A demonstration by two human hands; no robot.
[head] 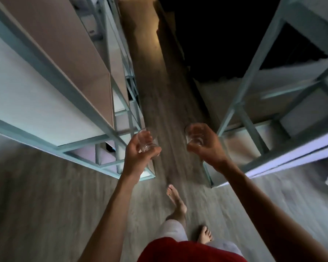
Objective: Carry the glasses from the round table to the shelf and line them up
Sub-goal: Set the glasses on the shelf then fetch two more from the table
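Both hands: full, one glass apiece.
Left hand (138, 156): round left glass (146, 141); left shelf (36, 103) just beside, leftward.
Right hand (206, 146): round right glass (194, 138); right shelf (301, 114) near, rightward.
Target shelf: unclear.

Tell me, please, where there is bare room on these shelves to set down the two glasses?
The left shelf unit's broad white board, bordered by pale metal rails, looks bare. The right shelf unit shows bare boards, though slanting braces cross its openings. The floor aisle between them is open. Rails crowd the left unit's near corner.
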